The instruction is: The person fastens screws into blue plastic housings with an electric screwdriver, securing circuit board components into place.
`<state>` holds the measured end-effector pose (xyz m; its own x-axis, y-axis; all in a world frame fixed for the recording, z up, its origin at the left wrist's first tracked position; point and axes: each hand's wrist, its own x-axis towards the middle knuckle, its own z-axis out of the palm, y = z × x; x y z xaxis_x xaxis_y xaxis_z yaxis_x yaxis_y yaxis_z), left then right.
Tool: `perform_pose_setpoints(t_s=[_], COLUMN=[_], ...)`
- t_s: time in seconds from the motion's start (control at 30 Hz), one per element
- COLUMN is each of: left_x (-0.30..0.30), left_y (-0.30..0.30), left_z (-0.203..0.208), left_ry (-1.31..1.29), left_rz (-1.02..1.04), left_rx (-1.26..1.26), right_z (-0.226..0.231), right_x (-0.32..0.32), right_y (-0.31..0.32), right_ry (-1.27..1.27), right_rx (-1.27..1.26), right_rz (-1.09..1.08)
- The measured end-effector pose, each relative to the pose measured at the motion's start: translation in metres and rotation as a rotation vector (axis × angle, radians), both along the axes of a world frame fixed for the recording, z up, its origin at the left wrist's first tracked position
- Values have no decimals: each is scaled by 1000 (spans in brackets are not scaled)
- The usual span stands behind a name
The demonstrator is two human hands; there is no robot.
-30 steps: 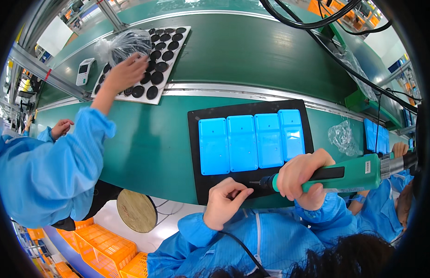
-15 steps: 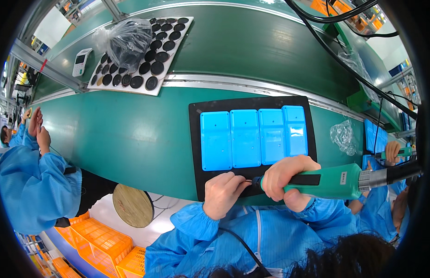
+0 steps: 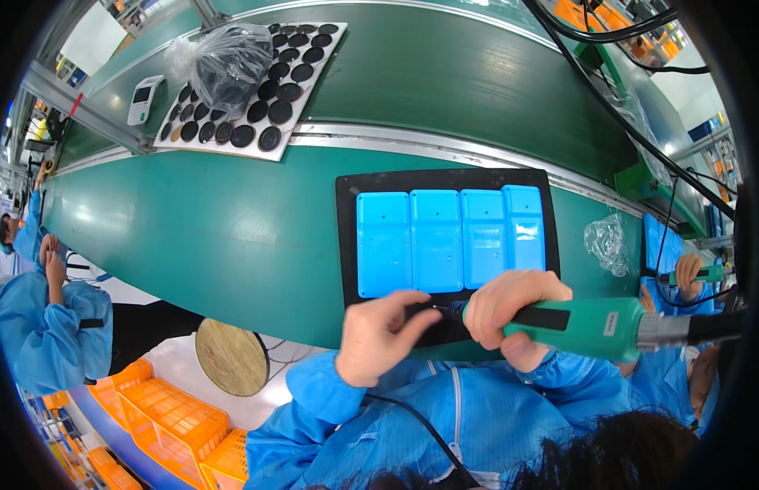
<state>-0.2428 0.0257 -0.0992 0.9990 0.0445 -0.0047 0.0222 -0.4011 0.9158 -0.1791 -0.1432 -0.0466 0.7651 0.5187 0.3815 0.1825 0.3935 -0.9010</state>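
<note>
My right hand (image 3: 514, 314) is wrapped round a green electric screwdriver (image 3: 588, 325), which lies level with its dark tip pointing left. Just off that tip is my left hand (image 3: 379, 335), its thumb and forefinger spread apart; I can make out nothing held between them. Beyond both hands, several bright blue plastic housings (image 3: 435, 245) lie side by side in a row on a black mat (image 3: 347, 237). Small holes show at their corners and middles. The tip of the screwdriver is above the mat's near edge, apart from the housings.
A white board (image 3: 273, 151) with black discs and a clear plastic bag (image 3: 232, 69) is at the far left, beside a small white device (image 3: 144, 101). Crumpled clear plastic (image 3: 607, 245) lies right of the mat. Co-workers in blue sit at both sides. Orange crates (image 3: 171, 416) and a round stool (image 3: 231, 357) stand lower left.
My left thumb and forefinger have come apart from a pinch at the screwdriver's tip, and that hand has drawn slightly left. My right hand keeps the screwdriver nearly in place.
</note>
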Motion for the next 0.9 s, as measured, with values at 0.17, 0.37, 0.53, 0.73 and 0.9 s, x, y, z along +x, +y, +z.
perform_pose_setpoints(t_s=[0.17, 0.37, 0.53, 0.73, 0.9], left_x=[44, 93, 101, 103, 104], left_y=[24, 24, 23, 23, 21], left_z=[14, 10, 10, 7, 16], left_ry=[-209, -50, 66, 82, 70], left_rz=[-17, -494, -564, -579, -610], left_rx=[280, 634, 692, 659, 731], right_z=[3, -1, -6, -7, -14], right_x=[3, 7, 8, 10, 4], right_y=[13, 23, 22, 23, 39], right_ry=[93, 30, -39, -106, -96], right_rx=[218, 136, 28, -143, -44], right_rz=[8, -2, -35, -34, -82])
